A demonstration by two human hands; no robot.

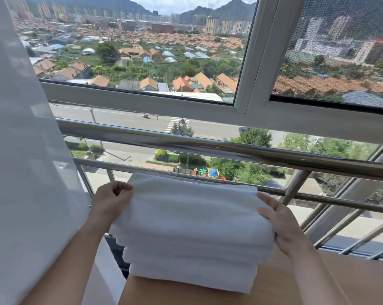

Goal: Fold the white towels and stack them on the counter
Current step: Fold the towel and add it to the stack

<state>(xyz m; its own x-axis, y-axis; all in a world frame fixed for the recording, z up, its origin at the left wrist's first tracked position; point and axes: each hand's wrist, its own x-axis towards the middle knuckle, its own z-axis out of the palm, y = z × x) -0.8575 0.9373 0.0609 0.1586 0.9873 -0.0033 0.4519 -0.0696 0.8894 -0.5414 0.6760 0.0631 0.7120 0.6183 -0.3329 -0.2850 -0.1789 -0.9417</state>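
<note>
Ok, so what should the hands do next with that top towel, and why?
Probably nudge the top towel so its edges line up with the towels beneath, then let go. Its sides seem to stick out past them on the counter. The left hand pinches its far left corner and the right hand lies along its right side, ready to square it.

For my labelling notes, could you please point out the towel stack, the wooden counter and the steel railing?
towel stack (192,219), head view, top face of uppermost towel.
wooden counter (362,280), head view, bare wood right of stack.
steel railing (208,144), head view, middle of top bar.
</note>
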